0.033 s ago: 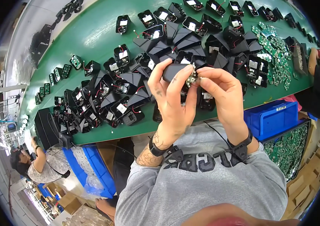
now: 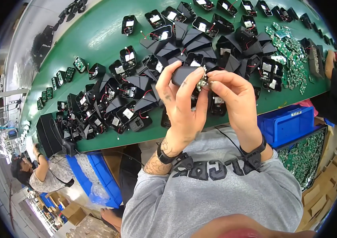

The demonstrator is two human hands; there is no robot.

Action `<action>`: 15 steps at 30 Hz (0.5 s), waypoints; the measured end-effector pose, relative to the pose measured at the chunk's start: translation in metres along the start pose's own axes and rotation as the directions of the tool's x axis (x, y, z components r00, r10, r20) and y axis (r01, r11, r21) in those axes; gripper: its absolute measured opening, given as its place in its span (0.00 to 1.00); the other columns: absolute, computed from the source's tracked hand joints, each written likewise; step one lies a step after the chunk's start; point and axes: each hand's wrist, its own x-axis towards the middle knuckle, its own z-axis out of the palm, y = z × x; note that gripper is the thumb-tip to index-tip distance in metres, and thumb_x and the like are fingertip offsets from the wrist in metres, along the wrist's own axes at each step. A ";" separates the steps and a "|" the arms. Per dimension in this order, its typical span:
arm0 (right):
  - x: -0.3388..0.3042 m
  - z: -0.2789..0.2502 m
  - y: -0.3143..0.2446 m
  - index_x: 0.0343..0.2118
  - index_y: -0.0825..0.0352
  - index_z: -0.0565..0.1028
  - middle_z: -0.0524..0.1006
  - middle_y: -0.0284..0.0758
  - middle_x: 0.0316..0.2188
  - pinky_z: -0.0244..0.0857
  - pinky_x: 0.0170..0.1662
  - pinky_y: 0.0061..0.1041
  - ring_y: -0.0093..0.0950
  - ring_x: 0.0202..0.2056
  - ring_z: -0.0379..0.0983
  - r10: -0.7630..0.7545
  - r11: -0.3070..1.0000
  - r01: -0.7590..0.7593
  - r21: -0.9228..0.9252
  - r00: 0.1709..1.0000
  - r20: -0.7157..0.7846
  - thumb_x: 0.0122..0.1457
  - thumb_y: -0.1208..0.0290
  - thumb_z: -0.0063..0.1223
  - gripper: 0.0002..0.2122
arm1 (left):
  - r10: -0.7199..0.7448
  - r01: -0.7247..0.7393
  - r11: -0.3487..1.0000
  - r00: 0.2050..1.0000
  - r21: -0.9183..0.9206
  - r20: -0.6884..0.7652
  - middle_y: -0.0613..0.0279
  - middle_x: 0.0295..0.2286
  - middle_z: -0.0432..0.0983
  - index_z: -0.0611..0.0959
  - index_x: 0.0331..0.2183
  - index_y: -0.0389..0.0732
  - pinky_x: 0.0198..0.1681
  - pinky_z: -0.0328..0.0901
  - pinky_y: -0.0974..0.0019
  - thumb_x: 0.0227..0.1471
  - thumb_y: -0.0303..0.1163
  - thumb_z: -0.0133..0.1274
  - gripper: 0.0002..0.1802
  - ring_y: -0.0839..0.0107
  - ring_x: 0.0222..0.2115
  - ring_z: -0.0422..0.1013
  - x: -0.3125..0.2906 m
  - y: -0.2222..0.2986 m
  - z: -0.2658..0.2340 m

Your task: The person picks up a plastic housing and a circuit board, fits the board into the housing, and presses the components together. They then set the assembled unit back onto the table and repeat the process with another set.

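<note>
Above the table's near edge, my left hand grips a small black plastic housing, its fingers wrapped round the sides. A circuit board with small parts shows at the housing's open right side. Close against that board, my right hand has its thumb and forefinger pinched together. What lies between those fingertips is too small and too covered to make out. Behind and beside both hands lie several more black housings, many with red wires and a white block inside.
The green table carries a heap of loose circuit boards at the right. Some boards stand in rows at the left. A blue bin sits below the table's right edge. Other people are at both sides.
</note>
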 end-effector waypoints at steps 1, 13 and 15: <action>-0.002 -0.002 0.001 0.37 0.71 0.77 0.78 0.33 0.34 0.67 0.43 0.19 0.20 0.36 0.74 0.002 1.000 -0.002 0.000 1.000 -0.003 0.55 0.79 0.56 0.07 | 0.064 -0.064 0.997 0.998 0.032 -0.011 0.47 0.51 0.52 0.74 0.47 0.40 0.45 0.67 0.60 0.39 0.11 0.56 0.30 0.57 0.44 0.67 0.001 -0.001 0.001; -0.001 -0.006 0.003 0.36 0.72 0.77 0.76 0.32 0.35 0.65 0.46 0.19 0.20 0.38 0.72 -0.053 0.995 0.052 -0.080 0.998 -0.016 0.53 0.81 0.57 0.07 | 0.179 -0.175 0.978 0.984 0.118 -0.026 0.47 0.51 0.55 0.76 0.46 0.44 0.44 0.65 0.60 0.41 0.17 0.57 0.26 0.55 0.47 0.62 0.002 -0.008 0.006; -0.001 -0.007 0.002 0.34 0.72 0.77 0.75 0.30 0.34 0.64 0.45 0.18 0.19 0.37 0.71 -0.024 0.999 0.026 -0.047 0.999 0.040 0.54 0.80 0.56 0.05 | 0.156 -0.155 0.988 0.987 0.019 -0.048 0.47 0.51 0.52 0.77 0.46 0.44 0.39 0.72 0.63 0.40 0.11 0.54 0.29 0.56 0.45 0.67 0.002 -0.007 0.008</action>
